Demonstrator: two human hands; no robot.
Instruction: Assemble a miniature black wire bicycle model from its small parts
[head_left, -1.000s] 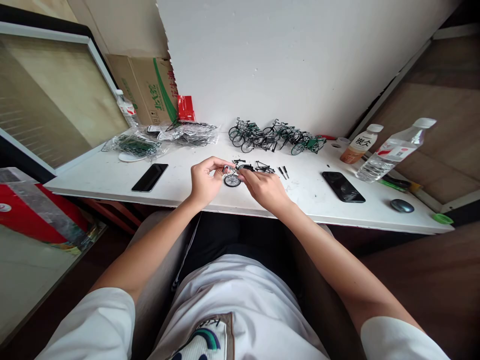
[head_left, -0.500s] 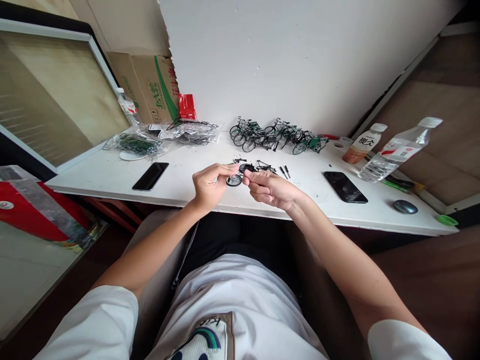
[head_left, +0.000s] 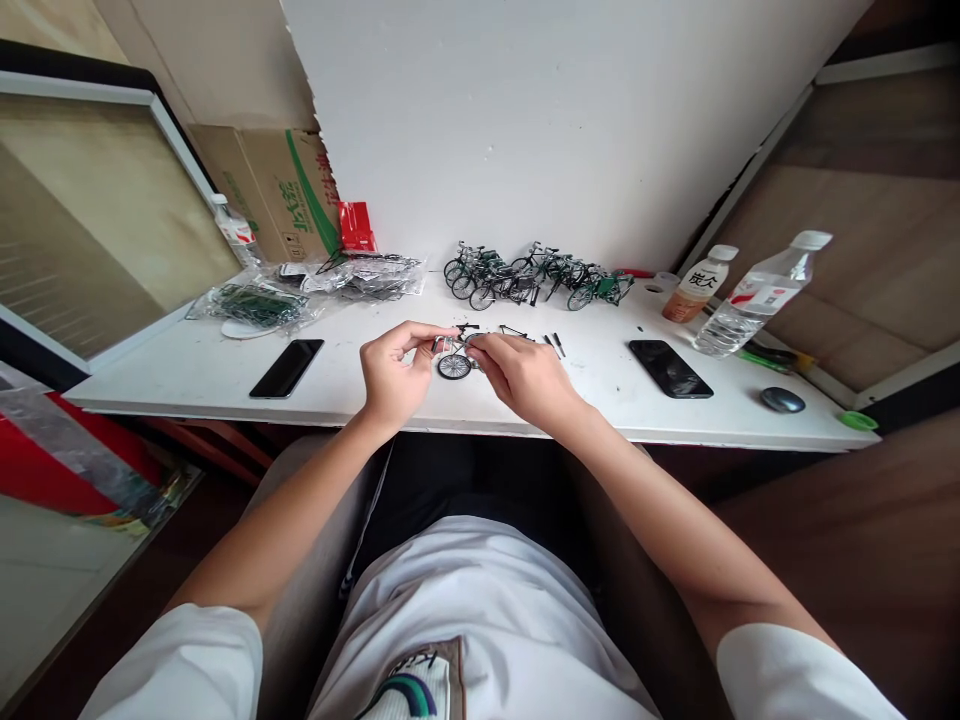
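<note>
Spoked miniature wheel between the two hands, just bodyward of the fingertips.
Left hand pinches a small shiny part; right hand has fingertips drawn together, contents hidden, cannot tell. Wheel probably light, stiff, spokes fragile; best held by the rim. Table edge runs near both wrists; sideways room reaches to a phone beyond the left hand.

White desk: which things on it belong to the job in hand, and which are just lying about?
Likely the job: small spoked wheel, model bicycles, bagged parts, thin black pieces.

Apparently lying about: left phone, right phone, brown-drink bottle, large water bottle, computer mouse.
</note>
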